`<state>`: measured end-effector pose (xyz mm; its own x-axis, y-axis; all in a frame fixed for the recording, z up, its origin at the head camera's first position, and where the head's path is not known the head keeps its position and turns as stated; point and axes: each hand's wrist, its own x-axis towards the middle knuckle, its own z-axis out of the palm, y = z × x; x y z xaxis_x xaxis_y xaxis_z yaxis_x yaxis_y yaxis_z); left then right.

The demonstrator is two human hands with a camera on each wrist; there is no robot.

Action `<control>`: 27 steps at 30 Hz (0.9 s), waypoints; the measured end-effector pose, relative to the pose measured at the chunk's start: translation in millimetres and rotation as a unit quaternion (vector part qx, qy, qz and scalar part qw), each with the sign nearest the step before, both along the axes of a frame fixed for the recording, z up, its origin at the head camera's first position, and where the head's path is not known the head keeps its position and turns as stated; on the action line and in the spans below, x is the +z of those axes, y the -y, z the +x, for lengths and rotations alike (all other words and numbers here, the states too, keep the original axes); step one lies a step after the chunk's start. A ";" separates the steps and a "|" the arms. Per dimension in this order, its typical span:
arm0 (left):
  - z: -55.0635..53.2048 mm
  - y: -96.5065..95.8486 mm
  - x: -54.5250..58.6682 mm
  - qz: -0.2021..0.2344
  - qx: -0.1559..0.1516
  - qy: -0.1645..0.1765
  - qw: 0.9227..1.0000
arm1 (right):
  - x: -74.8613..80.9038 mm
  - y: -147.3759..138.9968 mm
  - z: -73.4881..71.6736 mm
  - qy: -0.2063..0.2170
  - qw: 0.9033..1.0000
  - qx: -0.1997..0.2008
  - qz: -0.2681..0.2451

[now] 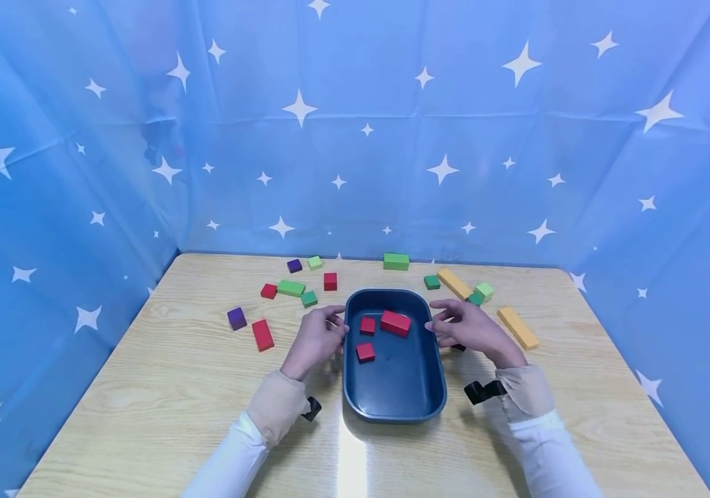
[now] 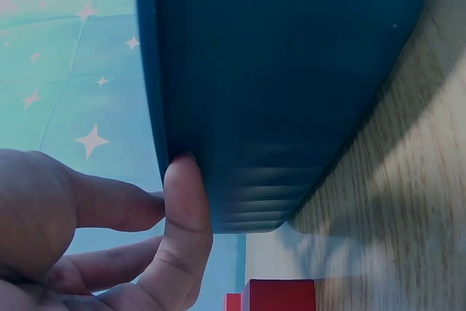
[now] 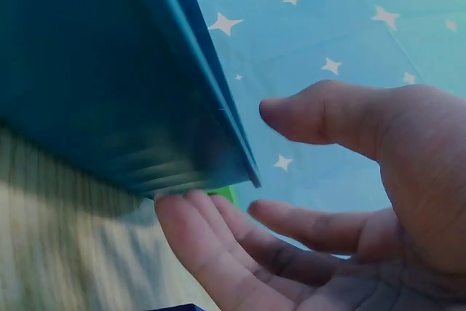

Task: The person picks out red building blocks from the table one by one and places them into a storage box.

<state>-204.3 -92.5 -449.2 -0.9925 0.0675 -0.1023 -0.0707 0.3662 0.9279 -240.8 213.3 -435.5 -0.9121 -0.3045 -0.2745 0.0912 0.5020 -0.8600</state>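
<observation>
A dark blue plastic bin (image 1: 395, 387) stands on the table with a red rectangular block (image 1: 395, 323) and two small red blocks, one (image 1: 368, 326) behind the other (image 1: 365, 352). My left hand (image 1: 319, 337) is at its left rim. In the left wrist view, the thumb and a finger (image 2: 186, 202) of that hand pinch the rim, the finger lying against the outer wall. On the opposite side is my right hand (image 1: 471, 326), thumb apart from the fingers. The right wrist view shows its fingertips (image 3: 175, 213) right by the bin's far corner and the thumb away from the rim.
Left of the bin lie red, green and purple blocks, among them a red block (image 1: 263, 335) and a purple one (image 1: 237, 318). Long yellow blocks, one here (image 1: 518, 328), and green blocks lie to the right. A green block (image 1: 395, 261) is near the back edge by a star-patterned curtain (image 1: 355, 145).
</observation>
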 end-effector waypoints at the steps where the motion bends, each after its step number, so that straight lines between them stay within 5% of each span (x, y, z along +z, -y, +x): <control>1: 0.0 0.1 0.2 -0.001 -0.001 -0.002 1.000 | 0.3 1.0 0.3 0.004 1.000 0.000 -0.003; 15: -0.9 1.7 4.5 -0.017 0.000 -0.008 1.000 | 1.5 5.7 -0.2 -0.005 1.000 -0.004 -0.013; 27: -2.0 20.9 5.3 -0.117 0.010 -0.066 0.991 | -5.3 5.7 2.2 0.000 1.000 -0.011 -0.016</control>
